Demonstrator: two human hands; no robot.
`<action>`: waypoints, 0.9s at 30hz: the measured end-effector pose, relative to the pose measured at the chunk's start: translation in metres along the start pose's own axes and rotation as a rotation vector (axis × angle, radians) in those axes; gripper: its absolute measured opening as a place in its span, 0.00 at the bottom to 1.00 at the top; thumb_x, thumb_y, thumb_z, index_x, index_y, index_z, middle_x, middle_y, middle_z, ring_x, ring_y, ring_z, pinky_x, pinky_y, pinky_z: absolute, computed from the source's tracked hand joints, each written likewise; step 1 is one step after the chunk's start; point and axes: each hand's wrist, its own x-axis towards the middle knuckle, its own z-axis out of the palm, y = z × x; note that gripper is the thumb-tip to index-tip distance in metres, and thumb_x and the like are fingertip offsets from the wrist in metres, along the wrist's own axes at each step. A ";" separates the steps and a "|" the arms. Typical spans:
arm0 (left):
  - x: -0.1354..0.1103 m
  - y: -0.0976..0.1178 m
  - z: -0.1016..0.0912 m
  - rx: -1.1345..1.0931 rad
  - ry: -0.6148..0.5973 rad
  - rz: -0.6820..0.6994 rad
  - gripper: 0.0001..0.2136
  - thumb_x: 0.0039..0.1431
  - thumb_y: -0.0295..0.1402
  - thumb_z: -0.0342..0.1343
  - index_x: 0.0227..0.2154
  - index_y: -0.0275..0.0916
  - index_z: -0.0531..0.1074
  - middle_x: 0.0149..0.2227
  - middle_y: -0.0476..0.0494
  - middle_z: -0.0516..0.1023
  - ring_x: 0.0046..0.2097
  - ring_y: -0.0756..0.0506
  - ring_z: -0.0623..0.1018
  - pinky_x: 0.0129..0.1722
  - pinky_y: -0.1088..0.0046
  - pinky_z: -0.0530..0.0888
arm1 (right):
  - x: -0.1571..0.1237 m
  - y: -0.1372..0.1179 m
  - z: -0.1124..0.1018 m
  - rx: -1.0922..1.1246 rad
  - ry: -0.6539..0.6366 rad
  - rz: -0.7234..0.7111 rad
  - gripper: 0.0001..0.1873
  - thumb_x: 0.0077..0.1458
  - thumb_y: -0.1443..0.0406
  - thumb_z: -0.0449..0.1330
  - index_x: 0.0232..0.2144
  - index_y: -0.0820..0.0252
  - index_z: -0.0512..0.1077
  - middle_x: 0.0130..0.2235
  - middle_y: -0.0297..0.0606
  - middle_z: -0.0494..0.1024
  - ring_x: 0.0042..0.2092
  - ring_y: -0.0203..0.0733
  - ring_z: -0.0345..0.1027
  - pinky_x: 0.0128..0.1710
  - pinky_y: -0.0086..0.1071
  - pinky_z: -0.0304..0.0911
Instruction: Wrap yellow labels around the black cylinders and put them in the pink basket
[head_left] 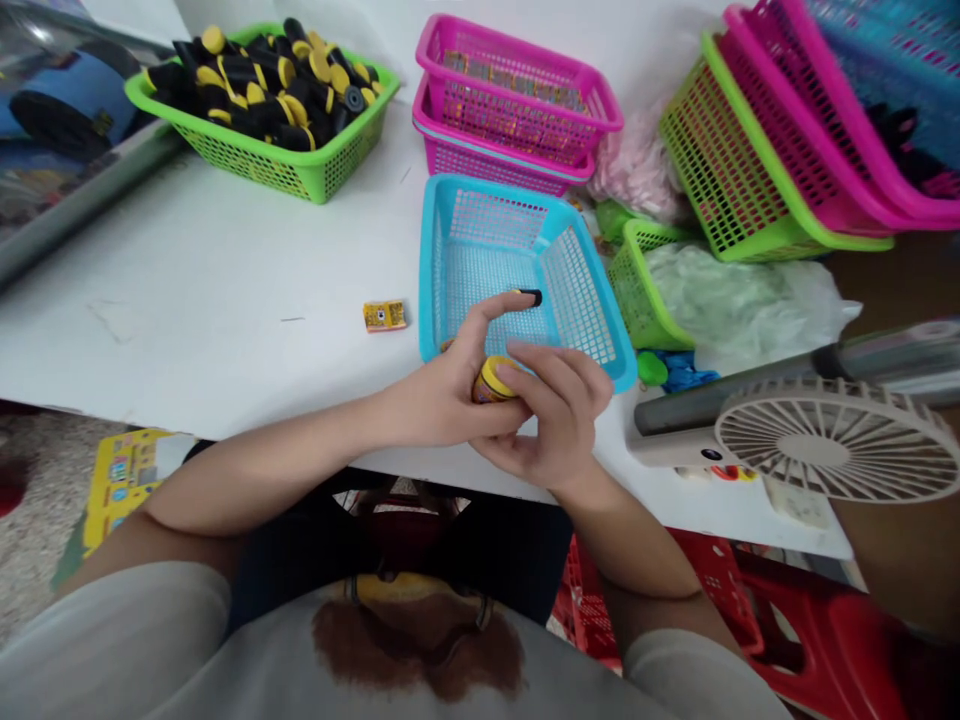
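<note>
Just over the near edge of a blue basket (429,270), my two hands meet around a small container with a yellow top (496,380) and a printed side. My left hand (450,390) is closed on its left side, index finger stretched out over the basket. A small black piece (531,298) shows at that fingertip; whether it is on the finger or behind it I cannot tell. My right hand (555,405) has its fingers curled around the container from the right. To the left on the white table lies a small yellow printed packet (385,316).
A green basket (315,175) full of black and yellow cylinders stands back left. Behind the blue basket are stacked pink baskets (517,90) with printed pieces. More baskets (739,150) and a plastic bag (742,300) fill the right, near a small fan (817,445).
</note>
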 end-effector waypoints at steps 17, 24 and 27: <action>-0.007 -0.014 0.016 0.334 0.299 0.257 0.41 0.62 0.44 0.63 0.68 0.54 0.41 0.44 0.47 0.76 0.30 0.50 0.77 0.32 0.68 0.76 | -0.018 0.009 0.002 -0.162 0.143 -0.166 0.25 0.59 0.57 0.69 0.56 0.25 0.74 0.38 0.26 0.84 0.36 0.46 0.66 0.41 0.46 0.70; -0.005 0.004 0.003 0.097 -0.051 0.196 0.38 0.62 0.33 0.62 0.66 0.52 0.43 0.25 0.60 0.63 0.23 0.52 0.69 0.23 0.76 0.65 | -0.015 0.015 -0.017 0.043 -0.072 -0.114 0.22 0.64 0.57 0.64 0.56 0.21 0.72 0.35 0.23 0.83 0.29 0.42 0.66 0.33 0.43 0.65; -0.007 0.010 -0.001 0.023 -0.174 0.120 0.41 0.58 0.27 0.61 0.67 0.53 0.43 0.25 0.60 0.63 0.23 0.52 0.70 0.22 0.75 0.66 | -0.017 0.016 -0.025 0.153 -0.177 -0.057 0.22 0.66 0.56 0.62 0.55 0.14 0.70 0.35 0.19 0.84 0.30 0.40 0.69 0.34 0.40 0.66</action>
